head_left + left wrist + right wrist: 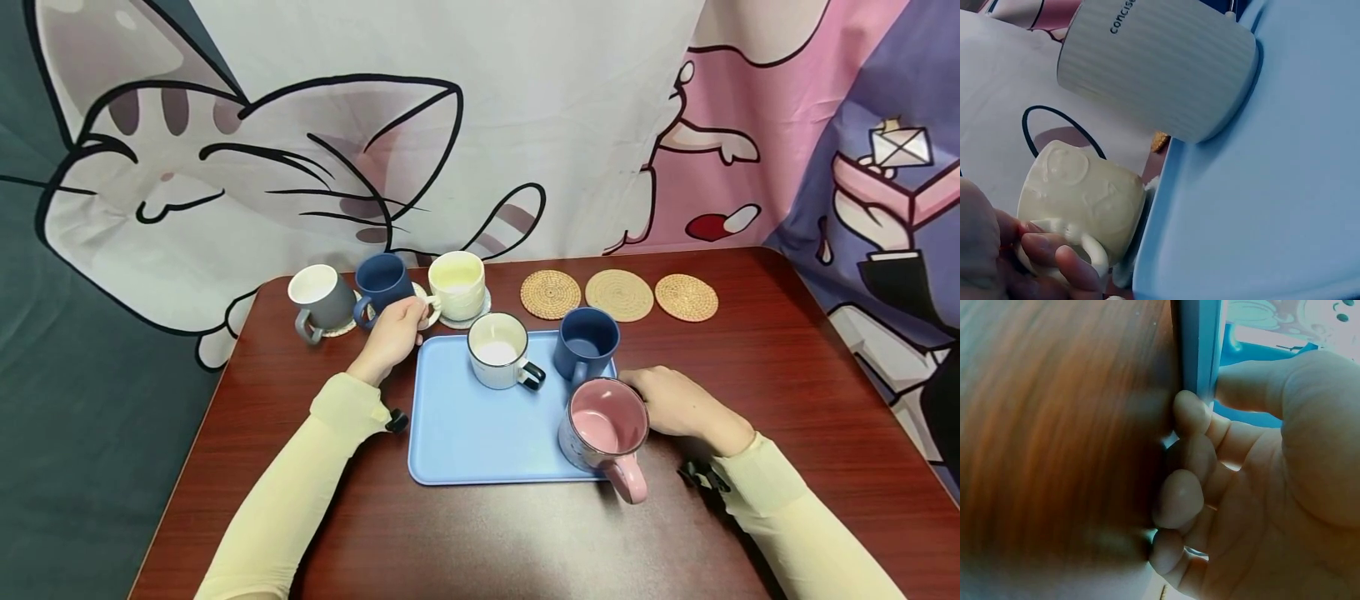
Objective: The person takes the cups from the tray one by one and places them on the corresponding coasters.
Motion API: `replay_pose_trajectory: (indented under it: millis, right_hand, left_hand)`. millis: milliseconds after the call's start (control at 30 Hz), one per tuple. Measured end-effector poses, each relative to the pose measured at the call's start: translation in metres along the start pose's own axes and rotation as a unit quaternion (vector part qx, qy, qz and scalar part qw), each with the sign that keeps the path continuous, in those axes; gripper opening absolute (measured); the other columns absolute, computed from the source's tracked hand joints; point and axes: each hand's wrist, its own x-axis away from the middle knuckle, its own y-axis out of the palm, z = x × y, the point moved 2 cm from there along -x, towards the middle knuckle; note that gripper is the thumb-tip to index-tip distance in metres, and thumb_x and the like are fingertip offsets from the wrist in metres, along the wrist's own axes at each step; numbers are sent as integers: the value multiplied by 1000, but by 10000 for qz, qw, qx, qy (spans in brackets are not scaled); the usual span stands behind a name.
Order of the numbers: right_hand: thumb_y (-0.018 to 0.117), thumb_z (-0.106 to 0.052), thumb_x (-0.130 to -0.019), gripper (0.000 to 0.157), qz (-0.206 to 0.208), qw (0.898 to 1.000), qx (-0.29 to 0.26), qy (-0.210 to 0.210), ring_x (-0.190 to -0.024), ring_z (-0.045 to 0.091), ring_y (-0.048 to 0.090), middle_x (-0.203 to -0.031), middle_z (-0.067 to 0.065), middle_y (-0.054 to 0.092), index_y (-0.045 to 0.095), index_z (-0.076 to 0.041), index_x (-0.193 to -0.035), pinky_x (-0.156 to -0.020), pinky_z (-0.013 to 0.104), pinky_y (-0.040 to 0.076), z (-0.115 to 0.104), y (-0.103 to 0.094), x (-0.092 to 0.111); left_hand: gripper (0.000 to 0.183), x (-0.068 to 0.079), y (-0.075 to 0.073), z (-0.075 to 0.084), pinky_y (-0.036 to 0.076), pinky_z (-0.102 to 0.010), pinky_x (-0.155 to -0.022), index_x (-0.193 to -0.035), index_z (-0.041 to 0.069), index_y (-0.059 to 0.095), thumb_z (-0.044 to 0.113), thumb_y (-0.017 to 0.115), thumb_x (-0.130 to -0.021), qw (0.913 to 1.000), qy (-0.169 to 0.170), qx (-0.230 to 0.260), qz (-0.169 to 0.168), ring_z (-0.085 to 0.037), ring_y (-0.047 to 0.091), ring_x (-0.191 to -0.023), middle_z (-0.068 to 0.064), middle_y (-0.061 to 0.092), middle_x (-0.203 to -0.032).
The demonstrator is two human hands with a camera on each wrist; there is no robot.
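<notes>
Nearest is the pink mug [606, 421], at the near right corner of the blue tray [465, 450]. Beyond the tray's far edge, by its left corner, the cream mug [460, 296] stands upright on a coaster [461, 323], handle [1099, 253] toward the nearer left hand [392, 333], whose fingers [1047, 248] pinch it; the right hand [671, 402] grips the tray's right edge. The white mug [487, 369], on the tray's far part, restricts clearance.
</notes>
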Motion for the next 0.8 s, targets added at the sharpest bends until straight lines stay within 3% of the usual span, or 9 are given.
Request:
replay_pose_trajectory:
  millis: [400,633,800]
  right_hand:
    - [75,-31,-91,8,-1,10000,11,-42,-78,11,66,-82,-11,69,69,-28,-91,-74,41,56,-3,-3,0]
    - [75,-32,-91,8,-29,10000,19,-47,-79,11,66,-83,-11,69,69,-28,-91,-76,41,56,-3,-3,-1]
    - [76,-32,-91,8,-35,10000,-11,-57,-79,11,67,-84,-11,70,69,-28,-93,-76,42,57,-3,-3,-1]
  left_hand:
    - [40,-6,4,-7,50,-28,-68,-92,3,52,32,35,-113,9999,69,132,18,-23,52,-71,-7,48,-87]
    - [37,-5,4,-13,46,-28,-64,-89,5,52,28,35,-112,9996,235,-79,99,-22,51,-66,-9,50,-84]
    - [38,-4,4,-15,44,-27,-63,-95,6,59,31,36,-112,9983,441,-287,251,-21,51,-66,-9,56,-86]
